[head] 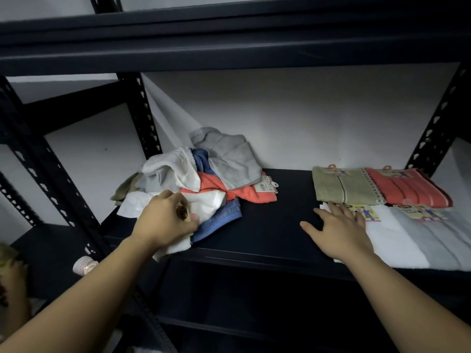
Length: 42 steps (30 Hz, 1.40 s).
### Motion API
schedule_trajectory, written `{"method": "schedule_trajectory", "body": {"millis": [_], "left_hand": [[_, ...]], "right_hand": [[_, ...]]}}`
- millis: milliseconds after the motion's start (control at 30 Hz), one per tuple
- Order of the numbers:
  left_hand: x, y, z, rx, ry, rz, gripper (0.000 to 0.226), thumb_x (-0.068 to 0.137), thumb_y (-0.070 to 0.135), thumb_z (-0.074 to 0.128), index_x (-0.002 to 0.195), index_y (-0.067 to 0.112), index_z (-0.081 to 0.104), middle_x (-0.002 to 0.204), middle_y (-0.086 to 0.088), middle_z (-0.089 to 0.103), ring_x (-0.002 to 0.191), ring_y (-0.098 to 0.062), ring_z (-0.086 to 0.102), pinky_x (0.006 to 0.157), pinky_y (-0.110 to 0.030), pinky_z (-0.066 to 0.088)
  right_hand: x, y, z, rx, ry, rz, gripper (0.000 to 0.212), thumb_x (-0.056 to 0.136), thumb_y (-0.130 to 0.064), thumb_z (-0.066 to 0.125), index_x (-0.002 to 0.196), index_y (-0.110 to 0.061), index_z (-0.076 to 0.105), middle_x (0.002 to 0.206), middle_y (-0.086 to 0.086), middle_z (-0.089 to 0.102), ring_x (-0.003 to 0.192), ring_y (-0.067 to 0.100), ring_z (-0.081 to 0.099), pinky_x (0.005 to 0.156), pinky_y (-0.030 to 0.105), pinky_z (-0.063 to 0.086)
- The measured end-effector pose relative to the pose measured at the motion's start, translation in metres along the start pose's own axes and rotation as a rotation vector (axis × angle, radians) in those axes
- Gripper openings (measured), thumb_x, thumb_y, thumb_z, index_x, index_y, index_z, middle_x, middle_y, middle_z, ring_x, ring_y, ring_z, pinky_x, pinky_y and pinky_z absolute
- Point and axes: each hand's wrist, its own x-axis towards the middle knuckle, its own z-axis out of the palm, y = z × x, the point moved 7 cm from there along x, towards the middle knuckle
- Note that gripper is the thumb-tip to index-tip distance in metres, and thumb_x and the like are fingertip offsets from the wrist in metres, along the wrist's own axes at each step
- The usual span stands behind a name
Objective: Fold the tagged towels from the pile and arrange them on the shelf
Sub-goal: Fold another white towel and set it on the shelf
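Note:
A loose pile of towels [204, 179] in white, grey, blue and coral lies on the left of the dark shelf [275, 207]. My left hand [165, 217] rests on the front of the pile, fingers curled into a white towel [206, 202]. On the right lie folded, tagged towels: an olive one [339, 186], a coral one [405, 187], a white one [392, 238] and a pale grey one [443, 235]. My right hand [341, 230] lies flat, fingers spread, on the left edge of the white folded towel.
A shelf board [229, 47] runs close overhead. Perforated dark uprights [142, 115] stand at the left and at the right [435, 123]. A neighbouring shelf unit at lower left holds a pale roll [84, 264]. A white wall is behind.

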Motion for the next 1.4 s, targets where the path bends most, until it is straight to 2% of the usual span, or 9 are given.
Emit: {"method": "schedule_trajectory", "body": {"millis": [367,467,567,667,767,867,1067,1233,1400], "left_hand": [[-0.028,0.081,-0.042,-0.496,0.168,0.105,0.033,0.065,0.028,0.088,0.091,0.031,0.068,0.087,0.011,0.067,0.079,-0.003,0.067,0.068,-0.017,0.05],[-0.03,0.115,-0.044,-0.603,0.146,0.137,0.034,0.066,0.034,0.089,0.092,0.028,0.069,0.084,0.007,0.071,0.078,-0.009,0.07,0.071,-0.027,0.058],[-0.032,0.142,-0.041,-0.726,0.14,0.113,0.032,0.072,0.034,0.091,0.093,0.023,0.069,0.081,0.008,0.074,0.078,-0.009,0.071,0.071,-0.022,0.055],[-0.034,0.167,-0.037,-0.829,0.154,0.103,0.035,0.072,0.035,0.09,0.092,0.02,0.067,0.079,0.013,0.073,0.072,-0.004,0.069,0.067,-0.018,0.053],[-0.037,0.187,-0.029,-0.881,0.124,0.109,0.032,0.078,0.023,0.09,0.094,0.011,0.065,0.075,0.019,0.072,0.065,0.003,0.066,0.061,-0.011,0.048],[-0.037,0.197,-0.025,-0.874,0.097,0.143,0.035,0.078,0.032,0.089,0.095,0.013,0.064,0.08,0.014,0.073,0.071,0.0,0.068,0.063,-0.017,0.053],[-0.022,0.203,-0.013,-0.752,-0.26,0.283,0.035,0.081,0.052,0.078,0.1,0.022,0.075,0.089,-0.005,0.075,0.082,-0.018,0.072,0.08,-0.05,0.056],[-0.017,0.21,-0.032,-0.874,-0.391,0.349,0.036,0.09,0.04,0.077,0.09,0.005,0.07,0.089,-0.016,0.074,0.079,-0.02,0.064,0.072,-0.038,0.046],[-0.01,0.207,-0.046,-0.839,-0.466,0.383,0.03,0.09,0.036,0.072,0.09,0.007,0.071,0.097,-0.017,0.077,0.092,-0.037,0.074,0.086,-0.056,0.054]], "right_hand": [[-0.001,-0.009,-0.016,0.089,0.046,-0.058,0.08,0.09,-0.085,0.029,0.15,-0.036,0.049,0.16,-0.002,0.041,0.152,0.025,0.024,0.124,0.059,0.015],[-0.019,-0.031,-0.053,0.463,0.155,-0.216,0.081,0.084,-0.085,0.037,0.141,-0.033,0.06,0.147,-0.008,0.054,0.141,0.015,0.041,0.117,0.043,0.035],[-0.059,-0.07,-0.081,0.961,-0.064,-0.514,0.074,0.079,-0.077,0.064,0.139,-0.034,0.059,0.138,-0.018,0.06,0.128,0.0,0.056,0.109,0.038,0.049],[-0.096,-0.092,-0.094,1.044,-0.2,-0.634,0.074,0.076,-0.05,0.086,0.141,-0.035,0.053,0.133,-0.015,0.066,0.124,0.008,0.063,0.101,0.037,0.054],[-0.105,-0.089,-0.102,1.117,-0.085,-0.573,0.044,0.087,-0.026,0.084,0.125,-0.03,0.063,0.114,-0.011,0.074,0.105,0.009,0.071,0.09,0.035,0.058],[-0.094,-0.066,-0.106,1.19,0.053,-0.421,0.007,0.098,-0.022,0.071,0.105,-0.022,0.071,0.098,0.002,0.075,0.093,0.022,0.071,0.088,0.054,0.056],[-0.081,-0.042,-0.121,1.303,-0.03,-0.352,0.013,0.097,-0.016,0.074,0.11,-0.015,0.075,0.107,0.01,0.079,0.105,0.034,0.074,0.099,0.06,0.053],[-0.076,-0.036,-0.144,1.448,-0.034,-0.324,0.028,0.09,-0.018,0.076,0.115,-0.007,0.072,0.112,0.013,0.078,0.109,0.037,0.073,0.102,0.058,0.054],[-0.072,-0.032,-0.15,1.321,-0.038,-0.305,0.015,0.098,-0.017,0.07,0.104,-0.009,0.08,0.104,0.011,0.08,0.103,0.037,0.075,0.097,0.064,0.054]]}}
